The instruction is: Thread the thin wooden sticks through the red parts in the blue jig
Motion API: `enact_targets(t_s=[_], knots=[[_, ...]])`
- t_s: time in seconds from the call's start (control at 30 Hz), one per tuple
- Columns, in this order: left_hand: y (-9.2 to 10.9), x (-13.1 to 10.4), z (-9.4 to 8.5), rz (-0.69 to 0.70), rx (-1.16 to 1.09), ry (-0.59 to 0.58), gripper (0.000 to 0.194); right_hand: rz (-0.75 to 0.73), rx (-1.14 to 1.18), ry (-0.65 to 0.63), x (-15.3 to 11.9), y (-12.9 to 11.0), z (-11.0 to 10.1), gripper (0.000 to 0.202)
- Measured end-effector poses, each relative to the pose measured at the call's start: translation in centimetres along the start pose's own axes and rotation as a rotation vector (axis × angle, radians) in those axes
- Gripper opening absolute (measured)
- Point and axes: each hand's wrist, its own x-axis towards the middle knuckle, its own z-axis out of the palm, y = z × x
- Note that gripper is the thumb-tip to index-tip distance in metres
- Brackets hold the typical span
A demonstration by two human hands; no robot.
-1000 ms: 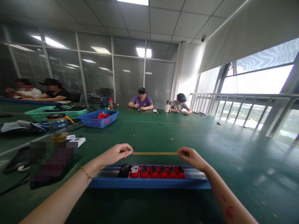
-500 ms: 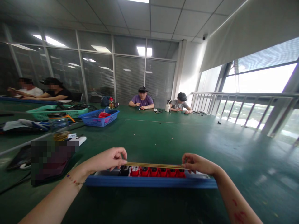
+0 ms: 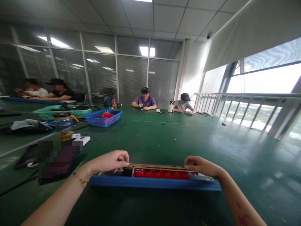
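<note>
Thin yellow-brown strands (image 3: 156, 166) run nearly level and straight between my two hands. My left hand (image 3: 117, 161) pinches their left end between thumb and fingers, and my right hand (image 3: 197, 164) pinches the right end. Just below them lies a long blue-edged holder (image 3: 155, 183) on the table. Inside it sits a row of several red pieces (image 3: 157, 173) with dark tops, and a black piece (image 3: 127, 172) at the row's left end. My fingers cover parts of the holder's far side.
A green table (image 3: 150, 141) spreads around the holder. Farther left are a blue basket (image 3: 102, 118), a green basket (image 3: 62, 113), a glass jar (image 3: 64, 127) and a white device (image 3: 82, 140). Several people sit at the far side. A railing (image 3: 242, 94) lines the window.
The whole view has shifted slightly, so things appear a little farther right. Both hands keep their pinch on the strands above the holder, with only slight movement.
</note>
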Motion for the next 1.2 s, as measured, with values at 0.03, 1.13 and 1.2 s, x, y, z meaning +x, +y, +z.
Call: enact_targets(t_s=[0.03, 1.13, 1.2], knots=[[0.0, 0.0, 0.0, -0.014, 0.024, 0.011, 0.036, 0.007, -0.009, 0.007, 0.0, 0.0, 0.0, 0.038], [2.8, -1.4, -1.7, 0.269, 0.559, 0.506, 0.03, -0.005, 0.011, 0.017, 0.1, 0.3, 0.0, 0.04], [2.3, -1.7, -2.9, 0.293, 0.603, 0.612, 0.03, -0.013, 0.026, 0.015, 0.1, 0.4, -0.1, 0.041]])
